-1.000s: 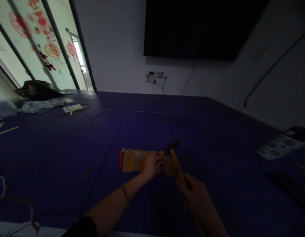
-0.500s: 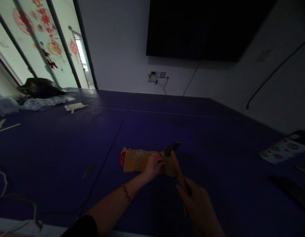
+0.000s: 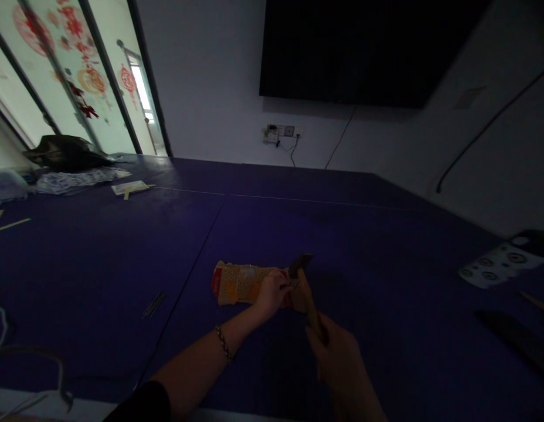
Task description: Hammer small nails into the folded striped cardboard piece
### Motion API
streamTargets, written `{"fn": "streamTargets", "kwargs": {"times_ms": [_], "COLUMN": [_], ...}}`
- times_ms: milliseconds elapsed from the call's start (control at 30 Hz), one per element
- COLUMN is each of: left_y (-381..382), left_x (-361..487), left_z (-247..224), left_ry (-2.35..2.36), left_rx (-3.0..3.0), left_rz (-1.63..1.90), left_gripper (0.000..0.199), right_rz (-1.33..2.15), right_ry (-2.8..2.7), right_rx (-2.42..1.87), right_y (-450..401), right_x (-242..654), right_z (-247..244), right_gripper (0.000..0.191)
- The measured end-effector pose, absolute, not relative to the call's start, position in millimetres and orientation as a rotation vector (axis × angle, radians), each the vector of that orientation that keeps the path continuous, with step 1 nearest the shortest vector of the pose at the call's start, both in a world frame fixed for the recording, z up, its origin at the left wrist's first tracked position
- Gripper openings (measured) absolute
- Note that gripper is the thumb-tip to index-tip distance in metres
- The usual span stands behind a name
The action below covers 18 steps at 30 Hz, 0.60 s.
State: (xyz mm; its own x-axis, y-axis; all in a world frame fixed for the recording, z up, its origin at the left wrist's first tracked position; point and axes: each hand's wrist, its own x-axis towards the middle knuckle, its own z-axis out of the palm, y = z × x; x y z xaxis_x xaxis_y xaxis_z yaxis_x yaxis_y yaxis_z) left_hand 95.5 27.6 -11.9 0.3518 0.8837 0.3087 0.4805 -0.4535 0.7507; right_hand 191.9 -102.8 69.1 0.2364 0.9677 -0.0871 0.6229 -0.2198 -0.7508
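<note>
A flattened cardboard piece [image 3: 239, 283], tan with red ends and orange marks, lies on the dark blue table [image 3: 263, 228]. My left hand [image 3: 272, 293] rests on its right part, fingertips pinched together; what they hold is too small to make out. My right hand [image 3: 336, 349] is wrapped round the wooden handle of a hammer [image 3: 308, 296]. The hammer's dark head is just above and right of my left fingertips, over the cardboard's right end. Several thin metal rods or nails [image 3: 154, 305] lie on the table to the left.
White cables [image 3: 30, 350] curl at the lower left. A patterned box-like object [image 3: 496, 264] and a dark flat object [image 3: 513, 340] lie at the right. Papers [image 3: 74, 180] and a dark bag [image 3: 65, 153] sit at the far left. A screen [image 3: 364, 53] hangs on the wall behind.
My right hand and the hammer have moved left, bringing the hammer head closer to my left fingertips. My left hand stays on the cardboard. The view has shifted slightly.
</note>
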Motion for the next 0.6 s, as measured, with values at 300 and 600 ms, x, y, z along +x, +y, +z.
{"fn": "streamTargets", "kwargs": {"times_ms": [300, 600], "left_y": [27.1, 27.5], "left_x": [95.5, 97.3], "left_z": [-11.3, -11.4], "left_ry": [1.212, 1.233], "left_rx": [2.094, 2.118], "left_rz": [0.920, 0.890], "left_gripper": [0.013, 0.009], "right_rz": [0.684, 0.643], "right_ry": [-1.439, -1.461], "right_rx": [-1.930, -1.934], "right_y": [-108.9, -109.8], "right_x": [189.4, 190.7], "right_z": [69.3, 61.0], "right_gripper": [0.027, 0.023]}}
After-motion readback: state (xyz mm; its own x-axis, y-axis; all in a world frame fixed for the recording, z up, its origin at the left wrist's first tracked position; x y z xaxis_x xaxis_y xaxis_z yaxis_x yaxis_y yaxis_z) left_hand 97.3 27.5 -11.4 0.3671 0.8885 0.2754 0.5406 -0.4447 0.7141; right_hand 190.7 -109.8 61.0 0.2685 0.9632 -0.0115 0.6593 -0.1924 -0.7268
